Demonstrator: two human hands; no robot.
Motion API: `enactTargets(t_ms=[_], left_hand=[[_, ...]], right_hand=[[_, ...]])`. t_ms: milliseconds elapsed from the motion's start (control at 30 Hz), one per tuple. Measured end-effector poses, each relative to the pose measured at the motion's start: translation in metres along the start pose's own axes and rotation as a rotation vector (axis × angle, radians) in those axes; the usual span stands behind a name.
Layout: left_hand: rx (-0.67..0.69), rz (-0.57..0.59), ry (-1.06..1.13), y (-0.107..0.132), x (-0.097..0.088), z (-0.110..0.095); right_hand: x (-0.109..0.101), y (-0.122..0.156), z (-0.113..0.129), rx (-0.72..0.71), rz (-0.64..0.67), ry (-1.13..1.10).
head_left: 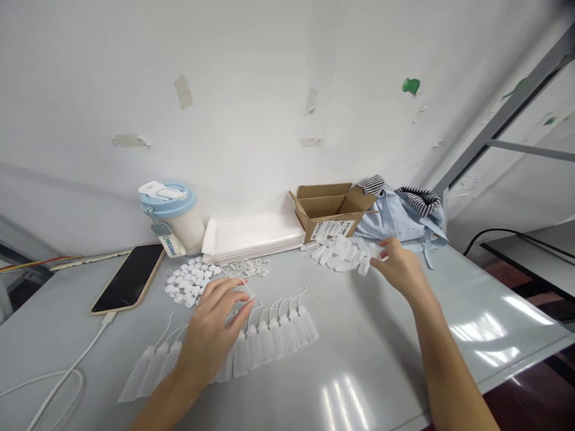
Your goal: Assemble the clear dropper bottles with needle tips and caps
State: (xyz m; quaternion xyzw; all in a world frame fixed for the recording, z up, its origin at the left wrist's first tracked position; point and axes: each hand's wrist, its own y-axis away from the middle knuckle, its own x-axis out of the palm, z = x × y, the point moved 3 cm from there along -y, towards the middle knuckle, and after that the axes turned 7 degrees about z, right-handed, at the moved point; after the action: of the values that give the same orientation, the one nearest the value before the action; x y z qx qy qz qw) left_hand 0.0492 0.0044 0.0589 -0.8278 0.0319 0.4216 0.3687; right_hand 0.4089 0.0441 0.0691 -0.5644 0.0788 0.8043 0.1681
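My left hand (220, 314) pinches a thin white cord (245, 285) between thumb and fingertips, above a row of small translucent plastic bottles (276, 338) with curved white cords at their necks. Part of that row is hidden under the hand and wrist. At the right, my right hand (399, 266) has its fingertips closed on a small translucent bottle (378, 251) at the edge of a pile of similar bottles (344, 254). Beyond my left hand lie a heap of white caps (188, 280) and a heap of loose white cords (254, 267).
A phone (130, 278) with a white charging cable (85, 353) lies at the left, beside a blue-lidded cup (186, 224). Along the wall are a stack of white envelopes (256, 236), an open cardboard box (330, 224) and a light-blue cloth (390, 218). A grey metal frame (503, 114) rises at the right.
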Motion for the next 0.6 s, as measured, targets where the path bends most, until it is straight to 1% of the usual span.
enactTargets(t_ms=[33,67,100,133,200,233,267,333,400,500,600], left_hand=[[0.018,-0.027,-0.027,0.001,0.0,-0.002],[0.034,-0.042,-0.041,0.001,0.0,-0.003],[0.044,-0.045,-0.042,0.002,0.0,-0.005],[0.049,-0.046,-0.037,0.002,0.001,-0.007],[0.048,-0.038,-0.012,0.004,0.003,-0.012],[0.042,-0.028,0.006,0.005,0.004,-0.015],[0.037,-0.02,0.027,0.006,0.004,-0.017],[0.033,-0.017,0.069,0.008,0.005,-0.022],[0.026,-0.02,0.1,0.01,0.004,-0.026],[0.016,-0.016,0.123,0.012,0.002,-0.029],[0.027,-0.019,0.137,0.012,0.002,-0.03]], right_hand=[[0.002,0.004,0.011,-0.092,-0.074,-0.055],[0.006,0.011,0.024,-0.214,-0.11,-0.143],[0.011,0.019,0.038,-0.348,-0.12,-0.232],[0.017,0.029,0.053,-0.476,-0.1,-0.311],[0.029,0.056,0.083,-0.729,0.003,-0.401],[0.035,0.07,0.096,-0.835,0.09,-0.414],[0.039,0.083,0.107,-0.909,0.164,-0.424],[0.046,0.105,0.12,-0.987,0.264,-0.449],[0.05,0.118,0.126,-1.047,0.319,-0.455],[0.053,0.124,0.127,-1.089,0.341,-0.452],[0.054,0.123,0.126,-1.091,0.331,-0.429]])
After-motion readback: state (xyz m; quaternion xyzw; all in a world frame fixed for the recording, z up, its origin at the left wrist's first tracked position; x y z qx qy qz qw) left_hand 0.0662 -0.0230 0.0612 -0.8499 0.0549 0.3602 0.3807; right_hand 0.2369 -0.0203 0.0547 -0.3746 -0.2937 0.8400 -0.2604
